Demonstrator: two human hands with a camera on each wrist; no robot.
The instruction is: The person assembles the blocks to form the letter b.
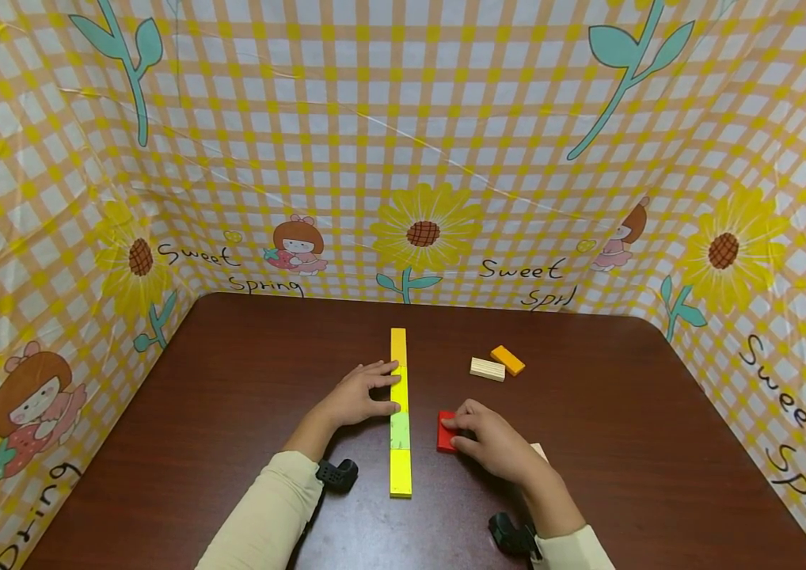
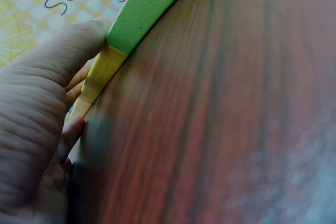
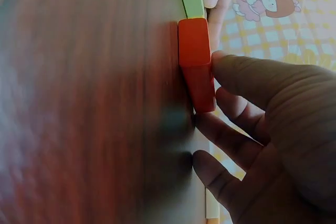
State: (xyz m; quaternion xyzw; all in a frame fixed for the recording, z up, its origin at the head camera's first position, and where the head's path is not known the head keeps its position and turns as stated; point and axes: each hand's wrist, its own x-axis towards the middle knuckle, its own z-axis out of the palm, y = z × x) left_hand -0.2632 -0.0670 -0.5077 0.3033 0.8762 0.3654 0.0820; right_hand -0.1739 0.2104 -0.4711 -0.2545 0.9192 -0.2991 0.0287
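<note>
A straight row of flat blocks runs away from me on the table: a yellow block [image 1: 401,473] nearest, then a light green block [image 1: 400,431], a yellow block [image 1: 404,389] and an orange-yellow block [image 1: 399,346]. My left hand [image 1: 356,396] lies along its left side, thumb and fingertips touching the far yellow blocks, fingers fairly straight. To the right of the row, a red block [image 1: 442,443] lies flat, apart from it. My right hand [image 1: 496,445] holds the red block with thumb and bent index finger at its upper edge; other fingertips are down behind it.
A pale wooden block [image 1: 487,370] and an orange block [image 1: 508,360] lie close together farther back on the right. Another pale block [image 1: 540,452] is partly hidden behind my right hand. Patterned cloth [image 1: 346,158] walls in the brown table [image 1: 246,348] at the back and sides.
</note>
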